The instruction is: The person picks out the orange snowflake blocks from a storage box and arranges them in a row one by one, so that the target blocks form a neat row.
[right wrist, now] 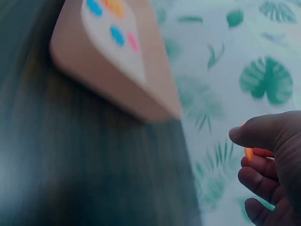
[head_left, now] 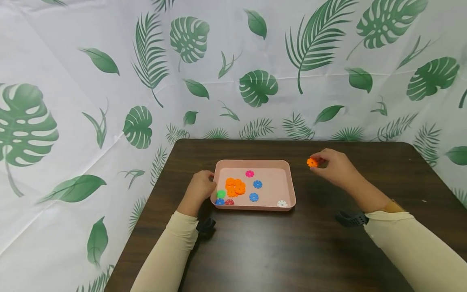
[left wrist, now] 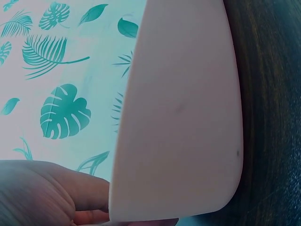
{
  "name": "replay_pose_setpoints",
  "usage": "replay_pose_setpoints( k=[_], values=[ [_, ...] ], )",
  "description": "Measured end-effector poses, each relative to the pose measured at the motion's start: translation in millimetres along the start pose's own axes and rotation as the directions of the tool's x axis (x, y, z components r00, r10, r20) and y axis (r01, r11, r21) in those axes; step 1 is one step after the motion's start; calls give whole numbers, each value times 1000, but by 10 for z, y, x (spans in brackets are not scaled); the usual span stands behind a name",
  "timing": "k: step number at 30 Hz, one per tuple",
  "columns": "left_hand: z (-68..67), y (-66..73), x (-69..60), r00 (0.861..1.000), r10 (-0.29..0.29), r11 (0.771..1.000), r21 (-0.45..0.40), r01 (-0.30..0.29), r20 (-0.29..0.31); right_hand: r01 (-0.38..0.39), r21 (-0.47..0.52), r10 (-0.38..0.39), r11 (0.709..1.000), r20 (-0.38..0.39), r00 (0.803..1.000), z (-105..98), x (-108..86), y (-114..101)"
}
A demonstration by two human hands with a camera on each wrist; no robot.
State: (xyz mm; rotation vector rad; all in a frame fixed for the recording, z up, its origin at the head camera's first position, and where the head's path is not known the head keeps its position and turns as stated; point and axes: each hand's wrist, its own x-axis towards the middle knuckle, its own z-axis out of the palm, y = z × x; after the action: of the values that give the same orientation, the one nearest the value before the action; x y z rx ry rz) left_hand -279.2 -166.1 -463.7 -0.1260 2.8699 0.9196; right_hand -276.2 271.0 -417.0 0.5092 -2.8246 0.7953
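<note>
My right hand is raised over the table to the right of the tray and pinches an orange notched plastic disc between thumb and fingers. In the right wrist view the disc shows edge-on. My left hand grips the left edge of the pink tray; part of its fingers is hidden by the tray wall. Inside the tray lie a clump of orange discs, a pink disc, two separate blue discs, a green one, a red one and a white one.
Another blue disc sits in the tray's near left corner. The dark wooden table reaches back to a white cloth with green leaves. Dark straps hang at the wrists.
</note>
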Motion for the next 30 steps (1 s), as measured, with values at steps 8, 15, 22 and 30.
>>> replay_pose_setpoints(
  k=[8,15,22,30],
  values=[
    [-5,2,0,1000,-20,1000,1,20,-1,-105,-71,111,992,83,990,2,-373,539],
    [21,-6,5,1000,-27,1000,10,27,7,-154,-111,167,982,122,978,182,-589,753],
    [18,-9,7,1000,-16,1000,4,16,2,-165,-118,181,979,145,973,258,-607,767],
    [20,-7,-11,1000,-15,1000,11,15,1,-171,-133,192,976,159,968,258,-597,788]
  ],
)
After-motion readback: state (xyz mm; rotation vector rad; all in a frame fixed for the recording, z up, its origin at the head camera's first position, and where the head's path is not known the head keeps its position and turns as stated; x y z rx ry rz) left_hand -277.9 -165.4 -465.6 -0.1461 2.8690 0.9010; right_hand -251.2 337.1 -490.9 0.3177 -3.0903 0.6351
